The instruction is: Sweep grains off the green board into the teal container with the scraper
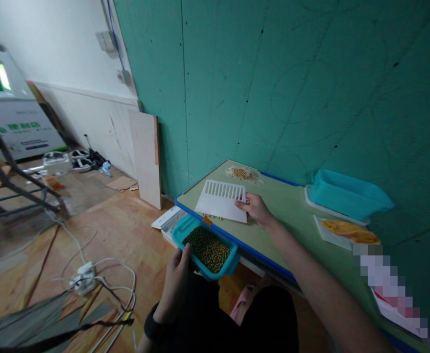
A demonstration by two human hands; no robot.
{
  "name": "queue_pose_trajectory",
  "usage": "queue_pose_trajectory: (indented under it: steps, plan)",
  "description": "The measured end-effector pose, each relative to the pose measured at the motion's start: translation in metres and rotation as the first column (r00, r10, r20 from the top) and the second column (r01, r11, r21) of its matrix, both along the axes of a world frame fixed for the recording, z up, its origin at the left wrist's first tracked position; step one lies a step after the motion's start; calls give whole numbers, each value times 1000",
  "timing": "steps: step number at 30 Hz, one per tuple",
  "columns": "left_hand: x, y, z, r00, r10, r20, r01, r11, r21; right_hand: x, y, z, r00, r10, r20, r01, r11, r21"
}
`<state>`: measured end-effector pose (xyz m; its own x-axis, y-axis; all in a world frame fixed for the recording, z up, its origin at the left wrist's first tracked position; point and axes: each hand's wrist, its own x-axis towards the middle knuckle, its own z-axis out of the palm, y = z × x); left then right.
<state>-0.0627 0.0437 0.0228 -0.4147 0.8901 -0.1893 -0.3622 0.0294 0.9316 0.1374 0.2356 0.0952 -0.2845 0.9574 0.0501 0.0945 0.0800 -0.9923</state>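
Note:
My left hand [177, 270] grips the near side of a turquoise plastic container [232, 261], just below the table's edge. Inside it lie dark green beans [197, 239] on the left and paler yellowish beans [215, 258] on the right. In my right hand [258, 210] is a white slotted scraper [219, 208], pinched at its right side, its slots facing the wall. It lies low over the table, and a few loose beans [215, 217] show along its near edge. Beyond it, a scattered pile of tan beans [241, 173] mixed with pale grains rests on the tabletop.
The green table [292, 215] has a blue edge and stands against a green wall [222, 88]. To the right are another turquoise container [350, 193] and a packet with something orange-yellow [349, 231]. A power strip [83, 278] with cables lies on the floor, left.

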Motion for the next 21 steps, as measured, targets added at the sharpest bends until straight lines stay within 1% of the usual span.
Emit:
queue_pose_trajectory:
  steps: [3,8,12,16,21]
  plan:
    - [1,1,-2,1000,-1,21,1,1000,-2,1,-6,0,1000,-20,9,20,1000,2]
    - [2,3,-4,1000,-3,26,3,1000,19,4,-18,0,998,-53,27,52,998,47]
    - [5,1,2,999,19,33,-20,1000,24,9,-30,-3,995,-100,24,99,994,44]
    - [5,2,9,999,51,19,-51,999,11,13,-42,-6,993,-121,-5,121,992,43]
    - [3,3,11,998,53,-20,-53,999,12,11,-55,-5,986,-165,18,163,984,76]
